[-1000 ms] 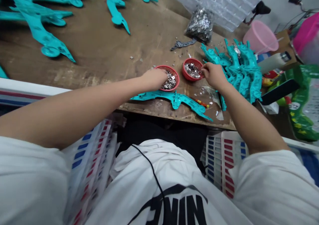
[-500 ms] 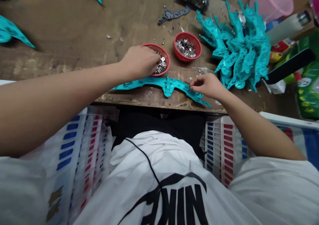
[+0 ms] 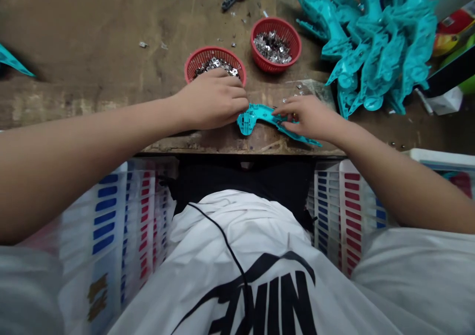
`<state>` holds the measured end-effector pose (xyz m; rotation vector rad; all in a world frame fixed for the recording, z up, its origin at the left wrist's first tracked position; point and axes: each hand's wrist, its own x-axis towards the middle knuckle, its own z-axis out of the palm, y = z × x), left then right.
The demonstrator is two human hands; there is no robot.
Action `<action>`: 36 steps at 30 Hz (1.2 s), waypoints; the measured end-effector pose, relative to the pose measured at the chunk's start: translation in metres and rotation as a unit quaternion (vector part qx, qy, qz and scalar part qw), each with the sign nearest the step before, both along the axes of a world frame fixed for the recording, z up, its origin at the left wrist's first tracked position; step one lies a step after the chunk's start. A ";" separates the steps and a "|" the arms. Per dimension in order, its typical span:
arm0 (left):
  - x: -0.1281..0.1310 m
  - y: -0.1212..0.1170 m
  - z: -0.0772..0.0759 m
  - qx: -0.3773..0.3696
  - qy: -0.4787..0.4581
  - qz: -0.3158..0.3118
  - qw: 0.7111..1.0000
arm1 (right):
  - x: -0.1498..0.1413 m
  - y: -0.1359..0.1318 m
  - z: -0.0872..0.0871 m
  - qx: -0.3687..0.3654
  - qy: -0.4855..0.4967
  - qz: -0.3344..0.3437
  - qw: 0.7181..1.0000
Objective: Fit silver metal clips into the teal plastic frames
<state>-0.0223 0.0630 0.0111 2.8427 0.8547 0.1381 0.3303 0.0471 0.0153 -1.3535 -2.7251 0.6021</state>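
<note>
We note a narrow gap between the left red basket (image 3: 215, 60) and the right red basket (image 3: 275, 45). The teal plastic pile (image 3: 378, 53) obstructs passage beyond our right hand (image 3: 308, 117). The teal part (image 3: 256, 112) lies between it and our left hand (image 3: 211, 99).

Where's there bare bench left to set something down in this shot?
The widest free patch is the wooden bench, left of the left red basket and above the left hand. It is crowded right of the right red basket, at the teal plastic pile, and around the teal part under the right hand.
</note>
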 end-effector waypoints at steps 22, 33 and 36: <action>0.006 -0.002 0.009 -0.075 -0.158 0.158 0.972 | -0.022 -0.023 0.028 0.062 0.125 -0.097 0.985; 0.028 -0.066 0.020 -0.139 -0.279 0.138 0.940 | -0.054 -0.081 0.035 0.124 0.177 -0.127 0.968; 0.026 -0.063 0.022 -0.128 -0.255 0.123 0.951 | -0.057 -0.083 0.043 0.133 0.129 -0.103 0.977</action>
